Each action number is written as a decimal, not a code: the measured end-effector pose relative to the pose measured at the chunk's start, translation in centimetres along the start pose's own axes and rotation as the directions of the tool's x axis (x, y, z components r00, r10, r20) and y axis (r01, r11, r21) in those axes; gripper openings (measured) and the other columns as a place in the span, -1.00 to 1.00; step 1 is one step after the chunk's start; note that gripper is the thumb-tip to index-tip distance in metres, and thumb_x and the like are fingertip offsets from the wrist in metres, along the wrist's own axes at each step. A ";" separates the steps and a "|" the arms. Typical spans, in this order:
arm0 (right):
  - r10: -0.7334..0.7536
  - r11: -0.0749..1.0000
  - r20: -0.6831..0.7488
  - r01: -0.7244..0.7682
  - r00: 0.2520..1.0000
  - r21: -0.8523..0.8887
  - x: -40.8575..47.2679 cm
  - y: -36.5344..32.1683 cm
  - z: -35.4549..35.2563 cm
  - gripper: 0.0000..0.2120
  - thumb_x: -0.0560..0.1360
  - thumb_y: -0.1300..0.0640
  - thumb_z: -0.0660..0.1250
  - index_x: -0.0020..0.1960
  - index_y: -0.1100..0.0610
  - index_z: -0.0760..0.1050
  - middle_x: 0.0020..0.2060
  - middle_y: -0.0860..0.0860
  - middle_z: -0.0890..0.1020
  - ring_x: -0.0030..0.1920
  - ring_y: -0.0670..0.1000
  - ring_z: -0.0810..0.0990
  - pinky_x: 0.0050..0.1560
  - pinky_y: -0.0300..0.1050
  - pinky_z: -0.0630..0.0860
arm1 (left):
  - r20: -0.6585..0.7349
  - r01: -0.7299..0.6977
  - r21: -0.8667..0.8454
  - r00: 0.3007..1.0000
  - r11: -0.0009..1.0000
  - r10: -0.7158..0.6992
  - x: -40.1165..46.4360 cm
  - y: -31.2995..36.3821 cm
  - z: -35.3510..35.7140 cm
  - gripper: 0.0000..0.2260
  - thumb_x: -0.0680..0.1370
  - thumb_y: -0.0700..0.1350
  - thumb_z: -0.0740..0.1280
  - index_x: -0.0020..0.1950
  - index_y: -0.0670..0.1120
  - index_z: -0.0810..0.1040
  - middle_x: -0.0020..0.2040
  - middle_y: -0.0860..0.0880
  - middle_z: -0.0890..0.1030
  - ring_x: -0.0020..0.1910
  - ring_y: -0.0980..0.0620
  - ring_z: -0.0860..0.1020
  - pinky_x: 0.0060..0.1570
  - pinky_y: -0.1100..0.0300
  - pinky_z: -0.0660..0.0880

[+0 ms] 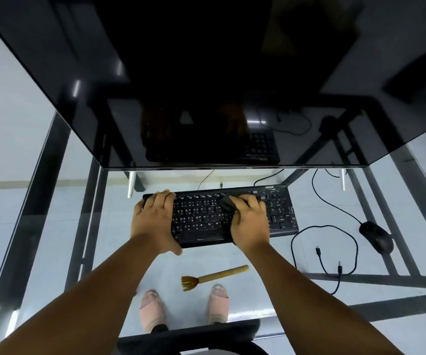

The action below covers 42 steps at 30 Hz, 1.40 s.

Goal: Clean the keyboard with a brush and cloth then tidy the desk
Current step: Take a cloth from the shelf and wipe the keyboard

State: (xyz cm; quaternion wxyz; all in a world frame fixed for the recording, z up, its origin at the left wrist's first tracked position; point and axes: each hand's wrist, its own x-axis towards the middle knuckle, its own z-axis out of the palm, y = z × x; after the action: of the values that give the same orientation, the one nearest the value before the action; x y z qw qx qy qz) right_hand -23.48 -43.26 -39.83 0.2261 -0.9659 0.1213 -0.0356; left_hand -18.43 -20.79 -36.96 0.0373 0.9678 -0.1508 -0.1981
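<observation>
Black flat rectangular plastic keyboard (219, 216) sits on the clear glass desk top (258, 254), just in front of the bottom edge of the big dark glossy monitor (206, 85).

Left hand (153, 221) is on the keyboard's left end: forearm reaches in from lower left, palm down over the left edge, fingers lying fairly straight and close together across the top-left keys, thumb spread apart and hooked along the keyboard's near edge. Reads as bracing, not a clear curl round it.

Right hand (250, 221) is over the keyboard's centre-right, forearm coming in from lower right, palm down. Fingers are bent and bunched together, clamped on a dark grey wadded cloth (227, 204), which is pressed onto the upper key rows just left of the number pad. Most of the cloth is hidden under the fingers.

Tan wooden-handled brush with short brown bristles (213, 277) lies flat on the glass, nearer the person than the keyboard, untouched, bristles pointing left, handle angled up to the right.

Right of the keyboard: black wired mouse (376, 237), well apart; between them a loose black cable (324, 252) looping on the glass.

Through the glass, below the brush: two feet in pink open-toe shoes (151, 310).
</observation>
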 end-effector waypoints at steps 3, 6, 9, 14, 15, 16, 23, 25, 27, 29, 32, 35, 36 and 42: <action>0.008 1.000 -0.024 -0.009 1.000 -0.021 0.4 2.1 -1.1 -0.56 0.47 0.31 0.20 0.28 0.03 0.54 0.19 0.00 0.52 0.11 0.11 0.40 -0.05 0.00 0.58 | 0.015 0.008 0.035 1.000 0.999 -0.008 0.2 0.5 -0.1 0.21 0.05 0.29 0.53 0.54 -0.01 -0.01 0.52 0.02 0.12 0.50 -0.03 0.12 0.49 0.01 0.10; 0.143 0.990 -0.121 -0.141 0.982 0.022 0.6 2.2 -1.2 -0.56 0.45 0.33 0.22 0.28 0.07 0.55 0.18 0.07 0.54 0.08 0.16 0.41 0.00 0.00 0.54 | 0.021 0.017 0.066 1.000 0.998 -0.018 0.3 0.8 -0.1 0.22 0.05 0.30 0.54 0.53 -0.03 -0.01 0.51 0.01 0.14 0.50 -0.05 0.13 0.48 0.01 0.12; 0.064 0.998 -0.033 -0.064 0.997 0.019 0.5 1.5 -0.9 -0.55 0.48 0.30 0.21 0.33 0.05 0.51 0.23 0.04 0.51 0.12 0.14 0.40 0.05 -0.04 0.51 | 0.048 0.031 0.135 0.998 0.990 -0.037 0.4 1.4 -0.3 0.21 0.06 0.37 0.50 0.52 -0.07 0.00 0.49 -0.03 0.15 0.48 -0.08 0.14 0.47 -0.02 0.13; 0.043 0.998 -0.033 -0.045 0.999 -0.035 1.5 5.5 -2.9 -0.56 0.51 0.25 0.21 0.35 0.01 0.48 0.22 0.01 0.52 0.13 0.10 0.40 0.09 0.00 0.54 | 0.060 0.117 0.201 0.990 0.973 -0.131 0.7 4.1 -0.6 0.24 0.10 0.63 0.22 0.54 -0.09 -0.07 0.51 -0.16 0.11 0.49 -0.22 0.10 0.45 -0.21 0.06; 0.123 0.992 -0.091 -0.126 0.988 -0.030 1.8 6.3 -3.3 -0.57 0.51 0.26 0.21 0.35 0.03 0.48 0.22 0.05 0.52 0.13 0.13 0.41 0.13 0.00 0.51 | 0.073 0.129 0.196 0.987 0.972 -0.145 0.9 4.7 -0.5 0.25 0.11 0.62 0.23 0.55 -0.08 -0.13 0.53 -0.18 0.06 0.50 -0.25 0.06 0.45 -0.26 0.03; 0.203 0.978 -0.135 -0.207 0.970 -0.014 2.3 6.8 -3.4 -0.57 0.51 0.26 0.20 0.36 0.05 0.47 0.22 0.09 0.52 0.13 0.16 0.41 0.15 0.01 0.47 | 0.085 0.121 0.189 0.987 0.975 -0.139 1.0 5.1 -0.5 0.26 0.13 0.60 0.26 0.56 -0.07 -0.18 0.55 -0.19 -0.01 0.53 -0.26 0.01 0.43 -0.30 0.01; -0.007 1.000 0.026 0.007 1.000 0.002 3.7 4.1 -2.3 -0.59 0.54 0.19 0.20 0.37 0.02 0.43 0.25 -0.01 0.50 0.18 0.08 0.39 0.22 -0.05 0.46 | 0.085 -0.064 0.084 0.995 0.994 0.057 2.1 7.8 0.3 0.17 0.26 0.45 0.38 0.58 -0.04 -0.22 0.60 -0.03 -0.15 0.57 -0.07 -0.13 0.51 -0.13 -0.07; -0.032 0.999 0.028 0.032 0.999 -0.011 3.6 5.6 -3.0 -0.60 0.53 0.20 0.20 0.34 0.00 0.46 0.24 -0.05 0.50 0.18 0.07 0.40 0.15 -0.05 0.51 | 0.068 -0.041 0.091 0.997 0.995 0.035 2.3 8.5 0.1 0.16 0.26 0.44 0.39 0.58 -0.05 -0.17 0.59 -0.06 -0.09 0.57 -0.10 -0.08 0.51 -0.13 -0.03; 0.040 0.998 -0.026 -0.041 0.999 -0.049 3.9 8.2 -3.8 -0.60 0.50 0.22 0.20 0.30 -0.01 0.50 0.21 -0.03 0.53 0.16 0.10 0.43 0.11 -0.04 0.52 | 0.066 -0.041 0.118 0.997 0.992 0.033 2.4 8.7 -0.2 0.16 0.24 0.43 0.41 0.58 -0.06 -0.13 0.59 -0.07 -0.04 0.57 -0.11 -0.04 0.51 -0.12 -0.01; 0.141 0.987 -0.088 -0.147 0.986 -0.064 4.4 10.0 -4.6 -0.58 0.48 0.26 0.19 0.28 0.02 0.52 0.20 0.02 0.54 0.11 0.16 0.44 0.10 -0.04 0.49 | 0.062 -0.038 0.128 0.998 0.991 0.030 2.5 8.8 -0.1 0.16 0.23 0.44 0.42 0.58 -0.07 -0.10 0.58 -0.08 -0.01 0.56 -0.12 -0.01 0.51 -0.11 0.00; 0.152 0.987 -0.072 -0.156 0.986 -0.049 5.0 8.6 -4.2 -0.58 0.49 0.29 0.19 0.30 0.08 0.52 0.22 0.06 0.53 0.13 0.17 0.42 0.15 -0.03 0.45 | 0.065 -0.024 0.141 0.998 0.990 0.015 2.8 9.2 -0.2 0.17 0.21 0.42 0.44 0.57 -0.08 -0.07 0.57 -0.08 0.03 0.55 -0.12 0.02 0.51 -0.10 0.02; -0.018 0.999 0.006 0.019 1.000 -0.042 4.2 6.7 -3.4 -0.59 0.50 0.27 0.19 0.32 0.08 0.52 0.23 0.01 0.52 0.13 0.11 0.41 0.15 -0.07 0.48 | 0.062 -0.001 0.145 0.998 0.989 -0.008 2.8 9.7 -0.2 0.16 0.20 0.38 0.47 0.56 -0.09 -0.04 0.55 -0.08 0.07 0.54 -0.12 0.04 0.50 -0.09 0.05; -0.050 0.998 0.014 0.051 0.999 -0.031 3.9 7.0 -3.6 -0.59 0.50 0.26 0.20 0.31 0.07 0.52 0.22 -0.01 0.52 0.13 0.10 0.41 0.11 -0.08 0.51 | 0.063 0.003 0.145 0.998 0.989 -0.012 2.8 9.8 -0.2 0.16 0.20 0.38 0.47 0.56 -0.09 -0.04 0.55 -0.08 0.07 0.54 -0.12 0.04 0.50 -0.08 0.05; 0.145 0.989 -0.119 -0.146 0.982 -0.002 3.3 10.5 -4.8 -0.59 0.47 0.31 0.20 0.27 0.10 0.55 0.19 0.02 0.56 0.08 0.14 0.45 0.11 -0.04 0.50 | 0.069 0.017 0.125 0.997 0.992 -0.025 2.8 9.9 -0.3 0.15 0.21 0.36 0.48 0.57 -0.08 -0.07 0.56 -0.07 0.04 0.55 -0.11 0.01 0.50 -0.08 0.06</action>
State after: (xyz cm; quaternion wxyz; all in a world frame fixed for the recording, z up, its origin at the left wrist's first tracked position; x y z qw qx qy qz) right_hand -23.12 -55.27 -40.17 0.2154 -0.9517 0.2051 -0.0758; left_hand -18.59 -31.02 -36.38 -0.0306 0.9622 -0.1538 -0.2226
